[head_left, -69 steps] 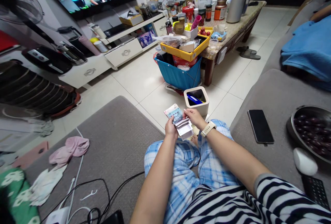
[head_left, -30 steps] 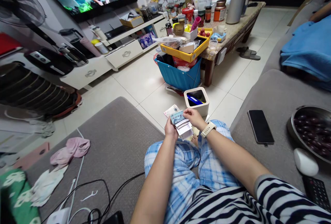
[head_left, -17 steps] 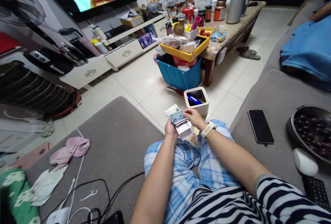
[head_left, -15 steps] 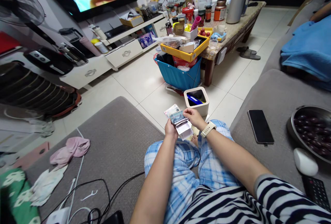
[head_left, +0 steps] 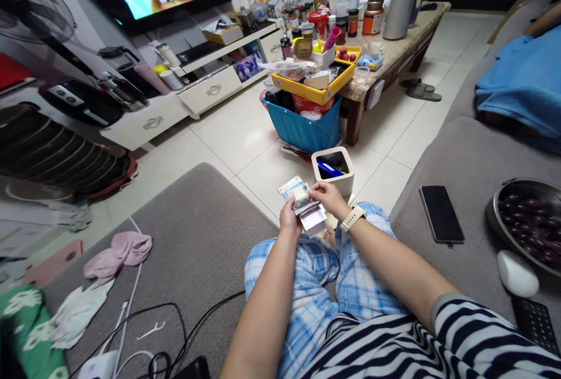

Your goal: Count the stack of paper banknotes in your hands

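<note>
Left hand (head_left: 290,217): mid-frame, fingers clamped on the left edge of the banknotes (head_left: 301,195), thumb on top.
Right hand (head_left: 326,195): just right of it, thumb and forefinger pinched together on the upper right edge of the notes; how many they grip, I cannot tell.
Banknotes: centre of the frame, between the two hands and above the knees, bluish at the upper end, paler lower down; both hands cover part of them.
Wrist: a pale watch (head_left: 353,218) on the right one.
Container: cream with rounded corners (head_left: 347,185), just above the right hand, which partly blocks its front; a blue item (head_left: 329,169) lies inside.
Upper middle: a blue basket (head_left: 302,128) with a yellow tray (head_left: 322,97) over it, standing in front of the near end of a crowded table (head_left: 372,81).
Right edge: a phone (head_left: 442,214) on the grey seat, beside a metal pot (head_left: 491,214) of dark round fruit; below, a white object (head_left: 518,274) and a remote (head_left: 535,322).
Lower left: a pink cloth (head_left: 117,255), and black cables (head_left: 184,332).
Upper left: a lit television (head_left: 184,2).
</note>
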{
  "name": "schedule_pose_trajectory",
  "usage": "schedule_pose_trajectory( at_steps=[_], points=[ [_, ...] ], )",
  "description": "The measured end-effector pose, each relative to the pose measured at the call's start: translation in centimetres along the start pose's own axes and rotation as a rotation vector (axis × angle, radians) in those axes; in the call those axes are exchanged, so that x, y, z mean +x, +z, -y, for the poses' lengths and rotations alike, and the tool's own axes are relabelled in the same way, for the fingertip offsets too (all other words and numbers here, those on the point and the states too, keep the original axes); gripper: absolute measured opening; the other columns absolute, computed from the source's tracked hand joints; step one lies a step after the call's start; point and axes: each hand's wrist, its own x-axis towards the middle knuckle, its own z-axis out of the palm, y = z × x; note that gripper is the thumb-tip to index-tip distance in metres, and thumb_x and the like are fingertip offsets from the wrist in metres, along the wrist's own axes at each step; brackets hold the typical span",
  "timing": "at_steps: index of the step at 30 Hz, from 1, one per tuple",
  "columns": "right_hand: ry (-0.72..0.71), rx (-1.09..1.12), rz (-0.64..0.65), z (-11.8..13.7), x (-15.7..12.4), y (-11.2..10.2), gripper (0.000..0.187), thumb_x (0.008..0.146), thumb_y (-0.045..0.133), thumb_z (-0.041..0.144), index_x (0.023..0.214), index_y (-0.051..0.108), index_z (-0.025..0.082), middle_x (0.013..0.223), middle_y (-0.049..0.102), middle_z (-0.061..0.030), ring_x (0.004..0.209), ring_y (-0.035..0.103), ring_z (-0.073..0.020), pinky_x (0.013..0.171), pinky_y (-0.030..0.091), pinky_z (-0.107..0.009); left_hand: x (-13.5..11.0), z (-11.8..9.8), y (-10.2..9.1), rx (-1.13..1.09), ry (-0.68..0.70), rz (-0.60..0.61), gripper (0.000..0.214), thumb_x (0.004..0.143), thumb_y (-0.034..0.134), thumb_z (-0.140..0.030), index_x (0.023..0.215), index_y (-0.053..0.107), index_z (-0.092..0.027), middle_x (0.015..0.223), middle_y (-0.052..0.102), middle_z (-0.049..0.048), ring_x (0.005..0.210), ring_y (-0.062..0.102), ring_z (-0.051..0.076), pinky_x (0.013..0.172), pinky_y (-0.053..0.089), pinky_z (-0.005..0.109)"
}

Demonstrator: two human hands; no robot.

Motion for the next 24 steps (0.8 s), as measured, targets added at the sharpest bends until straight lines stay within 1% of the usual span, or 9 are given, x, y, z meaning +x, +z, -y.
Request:
schedule_pose_trajectory(
  at_steps=[4,6,9,12,16,21,24],
  points=[
    [-0.006,-0.146,-0.128,-0.6,0.2,-0.2,0.03,0.059,0.072,0.037,0.075,0.055,0.018,0.065,0.055,0.0025,0.061,0.051,-0.0131,0.06,0.04,-0.026,0.5,0.3,-0.5,0.043,0.05,0.034,0.024,0.074,0.06,-0.019,0.096,0.063,-0.01,0.084,0.07,0.01,0.077,0.067,0.023,0.08,0.05,0.038],
    [-0.003,-0.207,-0.166,-0.8,0.3,-0.4,0.033,0.058,0.073,0.038,0.078,0.055,0.018,0.068,0.056,0.0022,0.064,0.051,-0.0135,0.063,0.039,-0.026,0.7,0.4,-0.7,0.066,0.08,0.052,0.024,0.072,0.061,-0.017,0.094,0.063,-0.01,0.084,0.07,0.01,0.076,0.067,0.022,0.081,0.049,0.038],
    [0.012,-0.248,-0.123,-0.9,0.4,-0.5,0.027,0.064,0.067,0.041,0.07,0.055,0.018,0.067,0.056,0.0012,0.064,0.05,-0.0136,0.063,0.039,-0.027,0.8,0.5,-0.9,0.08,0.094,0.073,0.024,0.07,0.063,-0.015,0.093,0.063,-0.01,0.084,0.07,0.0094,0.075,0.067,0.021,0.082,0.049,0.037],
    [0.0,-0.238,-0.084,-0.9,0.4,-0.4,0.024,0.067,0.063,0.04,0.064,0.053,0.018,0.063,0.054,0.0019,0.061,0.048,-0.0128,0.061,0.037,-0.026,0.8,0.5,-0.8,0.068,0.059,0.074,0.025,0.073,0.061,-0.019,0.096,0.063,-0.011,0.086,0.07,0.0095,0.078,0.067,0.022,0.083,0.049,0.038],
    [-0.025,-0.159,-0.055,-0.9,0.4,-0.3,0.024,0.067,0.063,0.04,0.065,0.053,0.018,0.063,0.053,0.0025,0.061,0.047,-0.0125,0.061,0.037,-0.026,0.6,0.4,-0.4,0.01,0.059,0.034,0.026,0.08,0.055,-0.028,0.097,0.064,-0.01,0.087,0.07,0.0098,0.08,0.067,0.023,0.083,0.049,0.038],
    [-0.045,-0.069,-0.003,-0.6,0.3,-0.1,0.026,0.067,0.063,0.041,0.066,0.051,0.018,0.063,0.052,0.0028,0.06,0.046,-0.0122,0.061,0.037,-0.026,0.4,0.1,-0.1,-0.023,0.061,-0.016,0.025,0.083,0.051,-0.028,0.093,0.065,-0.011,0.084,0.071,0.009,0.078,0.067,0.022,0.081,0.05,0.036],
    [-0.051,-0.043,0.01,-0.5,0.3,0.0,0.027,0.067,0.063,0.042,0.066,0.051,0.018,0.063,0.051,0.003,0.06,0.046,-0.0121,0.061,0.037,-0.026,0.2,0.0,0.1,-0.021,0.062,-0.025,0.025,0.084,0.05,-0.027,0.092,0.066,-0.01,0.081,0.071,0.0086,0.074,0.068,0.021,0.079,0.051,0.035]
  ],
)
